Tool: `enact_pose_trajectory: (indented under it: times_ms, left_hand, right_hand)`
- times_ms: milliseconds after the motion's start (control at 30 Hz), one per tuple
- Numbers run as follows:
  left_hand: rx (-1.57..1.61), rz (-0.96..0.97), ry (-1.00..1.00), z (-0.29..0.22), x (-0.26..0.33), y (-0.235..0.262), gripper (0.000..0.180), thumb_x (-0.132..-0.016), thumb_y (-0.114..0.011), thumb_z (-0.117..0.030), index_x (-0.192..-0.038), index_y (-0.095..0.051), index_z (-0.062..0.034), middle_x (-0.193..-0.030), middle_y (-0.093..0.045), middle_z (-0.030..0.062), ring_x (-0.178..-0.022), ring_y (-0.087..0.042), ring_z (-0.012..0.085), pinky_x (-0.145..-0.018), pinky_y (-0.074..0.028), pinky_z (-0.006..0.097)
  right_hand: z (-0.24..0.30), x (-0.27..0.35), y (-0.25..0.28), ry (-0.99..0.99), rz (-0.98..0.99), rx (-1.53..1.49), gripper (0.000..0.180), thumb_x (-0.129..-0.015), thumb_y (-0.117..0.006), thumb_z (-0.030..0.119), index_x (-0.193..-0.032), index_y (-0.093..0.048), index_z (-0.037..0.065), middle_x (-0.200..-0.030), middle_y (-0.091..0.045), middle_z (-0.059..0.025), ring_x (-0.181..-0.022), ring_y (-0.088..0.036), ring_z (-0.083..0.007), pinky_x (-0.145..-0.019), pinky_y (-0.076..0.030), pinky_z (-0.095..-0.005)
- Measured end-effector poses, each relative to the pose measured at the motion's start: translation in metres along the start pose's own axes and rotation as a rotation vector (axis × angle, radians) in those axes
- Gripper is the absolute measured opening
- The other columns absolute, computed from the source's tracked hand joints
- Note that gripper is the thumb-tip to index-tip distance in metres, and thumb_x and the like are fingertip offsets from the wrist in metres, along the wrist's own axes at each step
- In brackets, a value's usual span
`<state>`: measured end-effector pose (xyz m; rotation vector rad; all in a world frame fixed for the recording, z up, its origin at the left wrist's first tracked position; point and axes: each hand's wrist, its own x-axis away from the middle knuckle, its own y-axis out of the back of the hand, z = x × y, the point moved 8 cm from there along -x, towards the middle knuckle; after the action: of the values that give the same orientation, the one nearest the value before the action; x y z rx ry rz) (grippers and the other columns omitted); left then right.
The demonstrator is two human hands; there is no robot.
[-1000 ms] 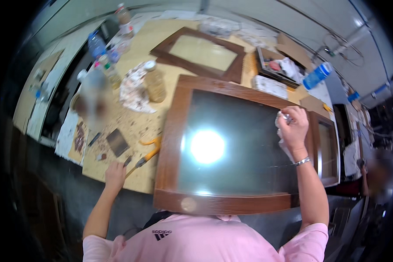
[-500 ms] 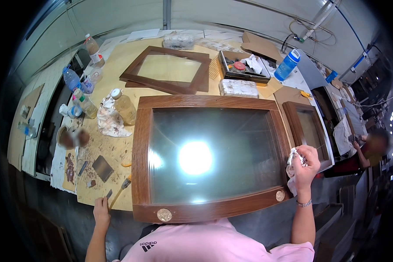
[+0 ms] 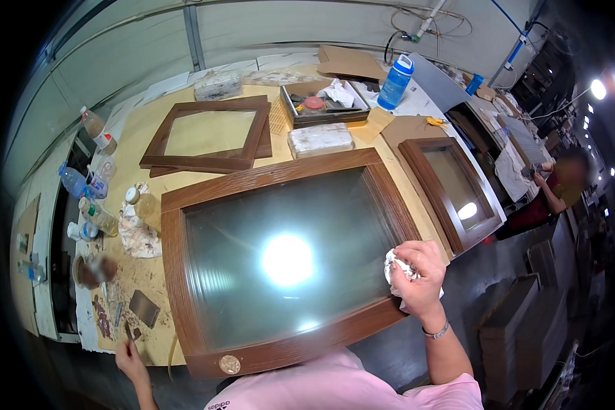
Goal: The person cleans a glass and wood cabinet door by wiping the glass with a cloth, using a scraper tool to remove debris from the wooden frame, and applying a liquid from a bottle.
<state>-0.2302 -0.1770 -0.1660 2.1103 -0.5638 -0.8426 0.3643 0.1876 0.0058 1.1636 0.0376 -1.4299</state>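
Observation:
A brown wooden cabinet door (image 3: 280, 180) with a glass pane (image 3: 253, 212) lies on the table in front of me. A pale round spot (image 3: 229, 364) shows on its near left corner. My right hand (image 3: 422, 277) is closed around a crumpled, stained white cloth (image 3: 394, 270) at the door's right side, pressed to the frame beside the glass. Left of the door, over the table's front edge, my left hand (image 3: 132, 363) pinches a thin dark blade-like tool (image 3: 128, 331). A square brown plate (image 3: 144, 309) and a narrow grey blade (image 3: 118, 313) lie beyond it.
Further frames (image 3: 158, 140) lie stacked at the back, and a smaller door (image 3: 470, 232) at the right. Bottles (image 3: 102, 219) and a stained bowl (image 3: 85, 272) line the left. A box (image 3: 296, 122), white block (image 3: 321, 139) and blue bottle (image 3: 393, 92) stand behind. Another person (image 3: 556, 184) works far right.
My view has turned and tilted, so the table appears shifted left. My right hand with the cloth has moved over the near right part of the frame. My left hand still holds the thin tool.

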Motion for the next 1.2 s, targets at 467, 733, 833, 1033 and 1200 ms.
enact_pose_trajectory:
  times_ms: [467,733,833,1033,1200]
  left_hand:
    - [0.105,0.147,-0.924,-0.468,-0.148,-0.146,0.024,-0.078,-0.070,0.002,-0.102,-0.069,-0.0010,-0.079,-0.055,0.0117,-0.073,-0.061,0.0314,-0.065,-0.051,0.042]
    - [0.077,0.192,-1.036,-0.494,-0.116,-0.157,0.027,-0.076,-0.070,0.005,-0.102,-0.069,-0.0001,-0.077,-0.055,0.0101,-0.071,-0.059,0.0285,-0.061,-0.051,0.040]
    - [0.026,0.160,-1.061,-0.492,-0.111,-0.156,0.027,-0.072,-0.068,0.005,-0.098,-0.069,0.0005,-0.076,-0.054,0.0087,-0.071,-0.059,0.0262,-0.060,-0.052,0.039]
    - [-0.069,0.084,-1.099,-0.496,-0.125,-0.162,0.026,-0.069,-0.063,0.004,-0.094,-0.069,-0.0024,-0.076,-0.053,0.0078,-0.072,-0.057,0.0257,-0.058,-0.050,0.038]
    - [-0.048,0.117,-1.094,-0.488,-0.133,-0.166,0.026,-0.069,-0.063,0.003,-0.093,-0.069,-0.0058,-0.077,-0.053,0.0072,-0.072,-0.057,0.0255,-0.059,-0.051,0.037]
  right_hand:
    - [-0.001,-0.003,-0.009,-0.005,0.108,0.027,0.024,-0.068,-0.076,0.007,-0.091,-0.071,0.005,-0.094,-0.069,-0.0085,-0.081,-0.058,-0.0293,-0.070,-0.050,-0.0387]
    - [-0.007,-0.004,-0.013,-0.011,0.190,0.015,0.028,-0.067,-0.076,0.011,-0.094,-0.073,0.005,-0.098,-0.068,-0.0088,-0.081,-0.058,-0.0293,-0.066,-0.050,-0.0379]
    - [-0.008,-0.003,-0.013,-0.005,0.198,0.011,0.028,-0.067,-0.076,0.012,-0.094,-0.073,0.005,-0.098,-0.068,-0.0092,-0.080,-0.058,-0.0290,-0.065,-0.050,-0.0375]
    - [-0.009,-0.006,-0.015,-0.043,0.233,0.010,0.026,-0.067,-0.076,0.013,-0.091,-0.073,0.006,-0.096,-0.068,-0.0088,-0.075,-0.056,-0.0279,-0.062,-0.048,-0.0364]
    - [-0.011,-0.009,-0.018,-0.082,0.330,-0.087,0.022,-0.067,-0.071,0.006,-0.090,-0.072,0.005,-0.093,-0.068,-0.0094,-0.078,-0.058,-0.0295,-0.069,-0.048,-0.0387]
